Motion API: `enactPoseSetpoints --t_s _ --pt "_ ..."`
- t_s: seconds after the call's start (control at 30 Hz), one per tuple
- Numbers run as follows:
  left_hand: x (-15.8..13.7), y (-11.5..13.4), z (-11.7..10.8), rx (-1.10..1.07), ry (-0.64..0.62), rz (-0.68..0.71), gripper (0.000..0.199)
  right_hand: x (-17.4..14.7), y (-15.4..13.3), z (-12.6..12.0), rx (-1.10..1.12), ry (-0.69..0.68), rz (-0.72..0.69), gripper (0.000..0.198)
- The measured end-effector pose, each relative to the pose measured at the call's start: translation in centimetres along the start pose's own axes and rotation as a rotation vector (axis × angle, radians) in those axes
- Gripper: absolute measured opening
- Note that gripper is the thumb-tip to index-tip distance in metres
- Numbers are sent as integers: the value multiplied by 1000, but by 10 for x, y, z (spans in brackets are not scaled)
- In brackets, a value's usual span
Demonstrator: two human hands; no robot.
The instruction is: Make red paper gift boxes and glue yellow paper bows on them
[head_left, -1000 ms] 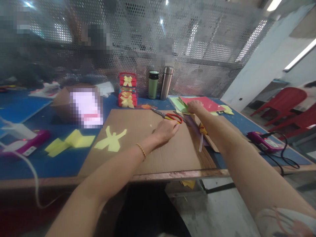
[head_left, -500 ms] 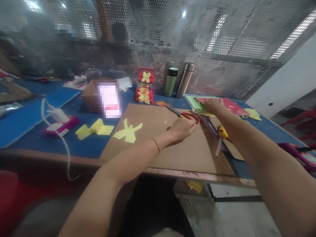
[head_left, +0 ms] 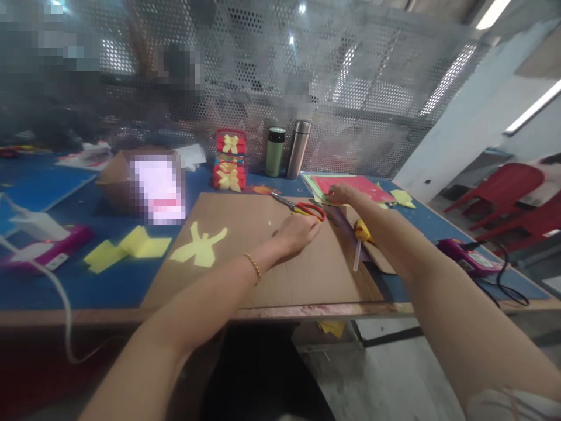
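Note:
My left hand [head_left: 298,235] rests over the cardboard sheet [head_left: 263,280], its fingers curled just in front of the scissors [head_left: 302,206] with red and yellow handles. Whatever those fingers may hold is hidden. At the near left corner of a stack of coloured paper [head_left: 359,186], red on top with green at its edge, my right hand [head_left: 344,194] pinches the sheets. A yellow paper cutout in a bow shape [head_left: 199,244] lies on the cardboard's left part. Under my right forearm is a glue gun [head_left: 362,231] with a yellow body and a clear glue stick.
Folded yellow papers [head_left: 129,248] and a purple power strip [head_left: 55,248] lie left. A lit phone [head_left: 160,187] leans on a brown box [head_left: 114,178]. Behind stand small red boxes [head_left: 230,166], a green flask [head_left: 275,153] and a steel flask [head_left: 299,149]. A purple device [head_left: 471,257] sits right.
The view has turned right, so everything sits further left. My right hand has moved to the paper stack's near left corner, where the red sheet now lies flatter. My left hand stays by the scissors.

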State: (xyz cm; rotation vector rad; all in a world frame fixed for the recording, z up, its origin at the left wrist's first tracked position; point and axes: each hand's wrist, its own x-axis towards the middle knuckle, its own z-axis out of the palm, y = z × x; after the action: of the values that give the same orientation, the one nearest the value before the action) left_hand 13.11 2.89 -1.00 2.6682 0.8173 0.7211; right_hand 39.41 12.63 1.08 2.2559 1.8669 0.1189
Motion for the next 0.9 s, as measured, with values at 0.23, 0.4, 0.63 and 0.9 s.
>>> enactPoseSetpoints --t_s 0.23,0.4,0.63,0.9 --pt "1 -2 2 53 -31 12 37 1 4 -4 16 -77 72 40" --pt "2 -1 2 66 -43 17 35 -3 7 -5 29 -109 111 40" --pt "2 -3 4 47 -45 29 35 -2 10 -6 54 -147 139 40" --pt "4 -4 5 57 -56 22 35 6 11 3 63 -85 177 42"
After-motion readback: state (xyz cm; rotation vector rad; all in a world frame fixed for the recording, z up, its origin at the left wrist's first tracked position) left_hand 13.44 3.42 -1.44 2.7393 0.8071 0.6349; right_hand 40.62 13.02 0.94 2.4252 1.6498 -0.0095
